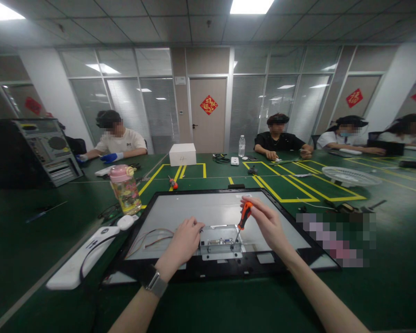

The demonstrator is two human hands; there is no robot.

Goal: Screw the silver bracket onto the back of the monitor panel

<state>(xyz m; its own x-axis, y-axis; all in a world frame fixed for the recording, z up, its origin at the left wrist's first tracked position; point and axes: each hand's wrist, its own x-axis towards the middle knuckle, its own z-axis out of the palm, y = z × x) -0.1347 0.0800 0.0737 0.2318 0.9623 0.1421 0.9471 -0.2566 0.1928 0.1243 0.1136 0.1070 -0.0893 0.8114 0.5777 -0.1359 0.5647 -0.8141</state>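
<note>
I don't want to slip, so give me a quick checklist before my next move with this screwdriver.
1. Screwdriver held by its handle in the right hand: ok.
2. Screwdriver properly seated: cannot tell; the tip is too small.
3. Left hand at the metal box: ok, by its left edge.
4. Panel lying flat on the table: ok.
5. Bottle upright: ok.

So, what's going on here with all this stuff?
The right hand holds an orange and black screwdriver, its tip pointing down at the right end of a metal box. The left hand is at the box's left end. The box sits on a big flat panel, lying on a green table. It's too small to see whether the tip meets a screw.
</note>
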